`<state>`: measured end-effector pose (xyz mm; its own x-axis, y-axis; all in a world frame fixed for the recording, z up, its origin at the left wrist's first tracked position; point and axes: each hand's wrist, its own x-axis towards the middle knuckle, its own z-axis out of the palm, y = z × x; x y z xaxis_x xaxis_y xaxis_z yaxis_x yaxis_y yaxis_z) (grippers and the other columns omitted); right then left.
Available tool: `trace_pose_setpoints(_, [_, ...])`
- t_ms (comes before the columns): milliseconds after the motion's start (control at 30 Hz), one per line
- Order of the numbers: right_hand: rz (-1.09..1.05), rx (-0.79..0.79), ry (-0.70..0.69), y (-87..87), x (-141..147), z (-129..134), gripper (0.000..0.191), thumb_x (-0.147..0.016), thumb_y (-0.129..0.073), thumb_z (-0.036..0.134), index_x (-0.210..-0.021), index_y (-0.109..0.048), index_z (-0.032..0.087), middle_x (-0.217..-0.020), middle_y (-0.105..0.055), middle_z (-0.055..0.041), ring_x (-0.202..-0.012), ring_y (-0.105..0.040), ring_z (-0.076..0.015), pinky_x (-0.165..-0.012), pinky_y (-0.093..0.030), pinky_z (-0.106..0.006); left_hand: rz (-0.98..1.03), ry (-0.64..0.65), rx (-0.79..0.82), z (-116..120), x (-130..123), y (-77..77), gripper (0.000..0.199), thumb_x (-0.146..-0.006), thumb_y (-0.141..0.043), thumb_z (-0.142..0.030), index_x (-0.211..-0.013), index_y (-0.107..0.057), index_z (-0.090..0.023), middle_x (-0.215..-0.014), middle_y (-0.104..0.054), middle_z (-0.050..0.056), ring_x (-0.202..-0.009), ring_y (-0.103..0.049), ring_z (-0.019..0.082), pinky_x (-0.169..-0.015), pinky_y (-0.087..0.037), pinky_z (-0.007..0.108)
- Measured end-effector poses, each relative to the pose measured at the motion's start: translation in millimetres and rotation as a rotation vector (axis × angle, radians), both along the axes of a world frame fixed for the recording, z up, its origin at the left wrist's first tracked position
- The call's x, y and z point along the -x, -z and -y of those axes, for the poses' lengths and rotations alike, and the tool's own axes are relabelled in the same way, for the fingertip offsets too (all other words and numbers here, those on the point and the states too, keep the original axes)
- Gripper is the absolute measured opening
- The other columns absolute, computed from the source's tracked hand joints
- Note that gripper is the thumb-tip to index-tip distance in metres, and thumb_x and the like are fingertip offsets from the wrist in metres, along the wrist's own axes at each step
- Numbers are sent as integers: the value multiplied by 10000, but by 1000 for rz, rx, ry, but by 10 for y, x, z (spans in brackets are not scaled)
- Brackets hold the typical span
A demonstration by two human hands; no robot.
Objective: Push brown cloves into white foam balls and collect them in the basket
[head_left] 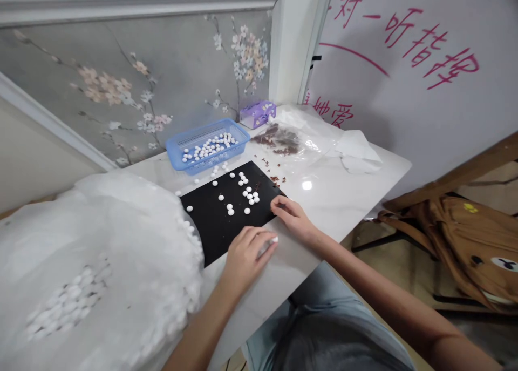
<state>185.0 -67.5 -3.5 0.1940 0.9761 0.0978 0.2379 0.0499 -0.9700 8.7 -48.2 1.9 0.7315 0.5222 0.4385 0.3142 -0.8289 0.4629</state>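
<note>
My left hand (pixel 246 257) is over the white table top (pixel 324 198), just off the black mat's near edge, pinching a small white round bead (pixel 274 240) at its fingertips. My right hand (pixel 292 217) rests its fingertips on the right corner of the black mat (pixel 214 225). Several white beads (pixel 230 209) lie scattered on the mat, with a few dark brown bits near its far corner. A large translucent bag of white beads (pixel 93 263) bulges at my left.
A blue plastic basket (pixel 206 146) holds several white beads at the table's back. Behind it stand a purple box (pixel 258 114) and a clear plastic bag with brown pieces (pixel 279 139). A white tissue (pixel 356 152) lies at the right. A brown backpack (pixel 457 247) sits below the table's right edge.
</note>
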Motion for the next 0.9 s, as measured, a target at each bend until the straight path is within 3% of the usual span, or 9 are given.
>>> trace_pose_setpoints(133, [-55,28,39,45,18,-10,145,-817,-436,306,-716,-429,202,-635,-396,32,-552,-361,-100,-512,-301,-235,-130,127,68,37,-66,42,191,-885,-449,-224,-970,-620,-221,-933,-645,47,-866,-583,167,-750,-497,290])
trace_pose_setpoints(233, [-53,62,47,55,17,-29,135,-802,-439,309,-718,-439,203,-648,-418,24,-566,-377,-106,-513,-305,-237,-107,142,136,28,-48,67,205,-897,-425,-208,-998,-603,-218,-905,-647,40,-852,-583,155,-762,-495,276])
trace_pose_setpoints(300, [-41,82,41,48,4,-43,126,-787,-437,288,-701,-445,198,-658,-435,19,-591,-392,-109,-533,-316,-238,-74,101,138,-2,-6,63,197,-893,-439,-211,-1022,-587,-224,-919,-645,38,-863,-585,154,-779,-488,283])
trace_pose_setpoints(400, [-29,125,-11,12,-26,-75,110,-757,-451,255,-673,-464,184,-663,-460,19,-611,-409,-105,-570,-328,-240,-21,-95,141,-93,92,25,224,-871,-489,-239,-1089,-538,-221,-917,-639,32,-864,-591,158,-786,-483,295])
trace_pose_setpoints(533, [-25,192,-139,-86,-17,-146,116,-749,-490,259,-687,-517,166,-660,-499,18,-605,-433,-98,-574,-332,-237,-24,-313,82,-228,201,-16,117,-837,-531,-245,-943,-568,-210,-855,-635,19,-828,-575,173,-765,-471,316])
trace_pose_setpoints(733, [-1,237,-311,-137,141,-289,144,-767,-512,257,-666,-532,156,-615,-468,37,-571,-391,-83,-549,-306,-224,-103,-325,34,-281,188,51,133,-830,-536,-227,-938,-609,-205,-896,-627,35,-880,-540,198,-796,-452,340])
trace_pose_setpoints(900, [39,250,-341,-57,192,-357,158,-774,-512,249,-649,-523,153,-604,-443,43,-573,-375,-84,-556,-295,-225,-85,-326,74,-295,170,86,124,-835,-535,-257,-921,-611,-210,-941,-620,40,-926,-528,207,-820,-451,345])
